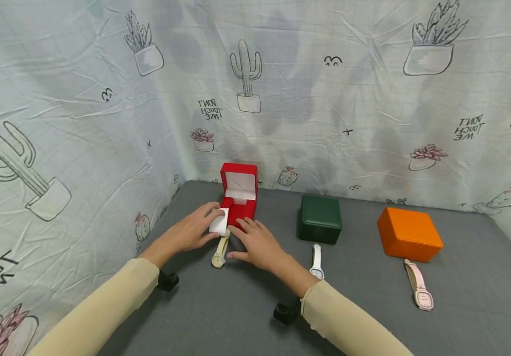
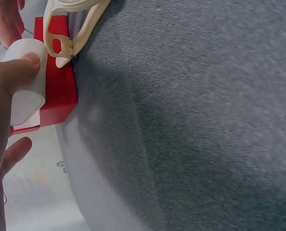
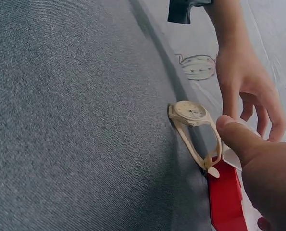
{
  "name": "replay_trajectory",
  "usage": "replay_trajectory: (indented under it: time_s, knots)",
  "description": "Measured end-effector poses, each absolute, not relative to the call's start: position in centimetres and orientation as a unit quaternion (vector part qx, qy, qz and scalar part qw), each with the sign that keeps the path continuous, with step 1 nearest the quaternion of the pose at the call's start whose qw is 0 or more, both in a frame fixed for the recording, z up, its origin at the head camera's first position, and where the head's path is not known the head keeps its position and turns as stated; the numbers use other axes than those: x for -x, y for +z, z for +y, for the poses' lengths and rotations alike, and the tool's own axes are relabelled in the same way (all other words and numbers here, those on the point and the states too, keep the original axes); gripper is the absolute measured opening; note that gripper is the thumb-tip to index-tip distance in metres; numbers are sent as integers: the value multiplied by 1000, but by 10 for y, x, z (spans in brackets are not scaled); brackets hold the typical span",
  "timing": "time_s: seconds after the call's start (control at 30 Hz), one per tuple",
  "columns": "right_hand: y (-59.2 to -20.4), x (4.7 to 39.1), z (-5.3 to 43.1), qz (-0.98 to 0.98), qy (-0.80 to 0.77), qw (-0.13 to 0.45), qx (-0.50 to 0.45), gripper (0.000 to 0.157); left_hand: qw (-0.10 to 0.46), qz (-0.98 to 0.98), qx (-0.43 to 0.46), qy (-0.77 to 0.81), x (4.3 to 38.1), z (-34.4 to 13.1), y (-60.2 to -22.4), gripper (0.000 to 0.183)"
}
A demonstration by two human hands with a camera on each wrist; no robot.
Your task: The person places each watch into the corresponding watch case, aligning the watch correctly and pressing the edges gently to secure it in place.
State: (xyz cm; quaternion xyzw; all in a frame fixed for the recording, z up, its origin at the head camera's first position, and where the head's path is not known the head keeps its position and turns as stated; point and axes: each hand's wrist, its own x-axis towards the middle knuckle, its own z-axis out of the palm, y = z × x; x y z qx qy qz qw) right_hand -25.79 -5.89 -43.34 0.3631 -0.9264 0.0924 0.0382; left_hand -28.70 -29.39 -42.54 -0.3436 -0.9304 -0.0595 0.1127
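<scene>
The white cushion (image 1: pixel 218 223), left of the frame's middle, looks light and slightly yielding, probably best taken by its smooth ends; the left hand (image 1: pixel 197 230) pinches it with the thumb over one face. The right hand (image 1: pixel 257 245) is spread, fingers extended by the red box (image 1: pixel 239 168); whether its fingertips touch anything, I cannot tell. Just below the cushion, the cream watch (image 1: pixel 218 260) seems flexible in its strap and more fragile at its dial, so the strap edges suit a hold. The table (image 1: pixel 219 316) wears grey, woven-looking cover; behind and at left hangs a creased white sheet (image 1: pixel 304 99) printed with cacti.
</scene>
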Motion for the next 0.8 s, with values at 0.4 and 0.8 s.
replay_trajectory:
  time_s: [0.4,0.8]
  knots:
    - [-441,255,-72,-915,136,14,-378,75,119,-929,347,-49,276,-307,-426,59]
    - [-448,253,-88,-925,109,-8,-365,80,131,-924,356,-45,268,-320,-428,59]
